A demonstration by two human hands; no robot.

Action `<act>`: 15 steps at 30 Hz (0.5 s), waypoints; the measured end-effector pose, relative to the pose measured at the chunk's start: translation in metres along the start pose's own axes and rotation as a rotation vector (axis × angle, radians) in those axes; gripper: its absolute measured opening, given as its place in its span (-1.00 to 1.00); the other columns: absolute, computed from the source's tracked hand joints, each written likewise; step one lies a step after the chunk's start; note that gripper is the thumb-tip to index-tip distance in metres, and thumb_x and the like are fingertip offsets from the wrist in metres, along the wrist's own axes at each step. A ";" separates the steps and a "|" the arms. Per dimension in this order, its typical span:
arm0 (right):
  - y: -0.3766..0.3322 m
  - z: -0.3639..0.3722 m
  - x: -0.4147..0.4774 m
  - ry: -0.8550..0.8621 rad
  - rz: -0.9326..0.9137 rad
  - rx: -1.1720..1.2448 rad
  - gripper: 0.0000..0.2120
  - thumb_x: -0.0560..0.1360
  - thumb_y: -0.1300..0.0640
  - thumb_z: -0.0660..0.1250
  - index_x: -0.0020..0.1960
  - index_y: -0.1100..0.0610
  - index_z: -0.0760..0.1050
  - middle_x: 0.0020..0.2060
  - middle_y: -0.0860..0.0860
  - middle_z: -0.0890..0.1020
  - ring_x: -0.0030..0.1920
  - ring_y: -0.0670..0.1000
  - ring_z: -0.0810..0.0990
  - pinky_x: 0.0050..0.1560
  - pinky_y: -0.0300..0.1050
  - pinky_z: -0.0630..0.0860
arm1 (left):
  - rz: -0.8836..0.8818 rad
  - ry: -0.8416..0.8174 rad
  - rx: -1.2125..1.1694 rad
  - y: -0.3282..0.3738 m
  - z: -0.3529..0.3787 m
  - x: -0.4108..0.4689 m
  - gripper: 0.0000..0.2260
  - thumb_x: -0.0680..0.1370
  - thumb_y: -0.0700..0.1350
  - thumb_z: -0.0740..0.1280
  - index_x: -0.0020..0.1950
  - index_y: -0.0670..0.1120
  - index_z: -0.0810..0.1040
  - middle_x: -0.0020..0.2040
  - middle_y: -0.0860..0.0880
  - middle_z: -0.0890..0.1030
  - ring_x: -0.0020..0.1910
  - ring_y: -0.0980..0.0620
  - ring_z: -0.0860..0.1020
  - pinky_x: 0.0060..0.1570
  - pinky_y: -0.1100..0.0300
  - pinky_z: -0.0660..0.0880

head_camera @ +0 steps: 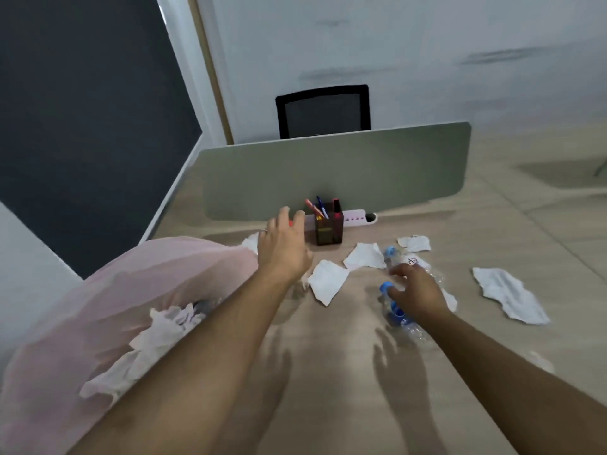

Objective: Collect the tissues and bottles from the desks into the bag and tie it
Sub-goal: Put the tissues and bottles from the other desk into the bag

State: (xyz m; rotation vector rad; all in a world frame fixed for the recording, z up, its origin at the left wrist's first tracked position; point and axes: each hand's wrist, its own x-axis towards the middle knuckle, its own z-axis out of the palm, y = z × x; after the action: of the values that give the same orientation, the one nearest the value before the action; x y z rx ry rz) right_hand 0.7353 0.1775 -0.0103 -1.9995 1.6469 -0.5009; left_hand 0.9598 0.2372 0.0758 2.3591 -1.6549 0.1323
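A pink translucent bag [108, 290] lies at the left edge of the desk with crumpled tissues [164, 326] inside. My left hand [284, 246] hovers over the desk with fingers spread, holding nothing, beside a tissue [251, 242] near the bag's mouth. My right hand [415, 292] reaches down onto clear plastic bottles with blue caps [394, 310], fingers curved over them; whether it grips one is unclear. Another bottle [392, 254] lies just beyond. Loose white tissues lie around: one [326, 280] between my hands, one [364, 256] behind it, one [414, 243] farther back, a long one [509, 298] at right.
A dark pen holder [328, 226] with pens stands at the back of the wooden desk [328, 372], in front of a grey divider panel [328, 165]. A white power strip [356, 216] lies beside it. A black chair [323, 110] stands behind the divider.
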 end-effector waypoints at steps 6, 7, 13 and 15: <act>0.051 0.024 -0.011 -0.149 0.119 -0.307 -0.46 0.43 -0.09 0.36 0.34 0.05 0.32 0.23 0.12 0.48 0.19 0.17 0.47 0.13 0.01 0.46 | -0.028 -0.132 0.058 -0.003 0.022 0.026 -0.56 0.53 -0.11 0.22 0.41 -0.02 0.30 0.39 -0.10 0.32 0.28 -0.16 0.40 0.14 -0.01 0.39; 0.052 0.027 -0.013 -0.137 0.120 -0.343 -0.46 0.45 -0.10 0.33 0.35 0.04 0.27 0.23 0.13 0.48 0.19 0.17 0.47 0.13 0.01 0.45 | -0.013 -0.114 0.023 -0.003 0.023 0.026 -0.59 0.53 -0.16 0.21 0.38 -0.04 0.33 0.32 -0.11 0.37 0.23 -0.16 0.43 0.08 0.01 0.41; 0.039 0.044 -0.028 -0.172 0.215 -0.124 -0.38 0.43 -0.12 0.34 0.37 0.02 0.15 0.12 0.18 0.55 0.05 0.17 0.58 0.07 0.08 0.55 | 0.042 -0.085 -0.170 -0.002 0.026 0.009 -0.77 0.59 -0.23 0.17 0.24 -0.14 0.45 0.16 -0.16 0.51 -0.25 0.11 0.46 -0.35 0.54 0.36; 0.025 0.036 -0.022 -0.120 0.236 0.095 -0.31 0.37 -0.01 0.46 0.36 0.05 0.17 0.21 0.15 0.53 0.09 0.17 0.58 0.10 0.09 0.54 | 0.028 -0.042 -0.262 0.004 0.010 0.005 -0.74 0.56 -0.23 0.25 0.24 -0.08 0.44 0.16 -0.11 0.50 0.01 -0.06 0.52 -0.02 0.23 0.47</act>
State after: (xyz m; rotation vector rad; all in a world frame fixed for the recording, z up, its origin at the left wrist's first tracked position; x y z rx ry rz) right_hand 0.7311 0.2009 -0.0533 -1.7051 1.7227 -0.3575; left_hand 0.9571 0.2291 0.0676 2.1578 -1.6139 -0.1225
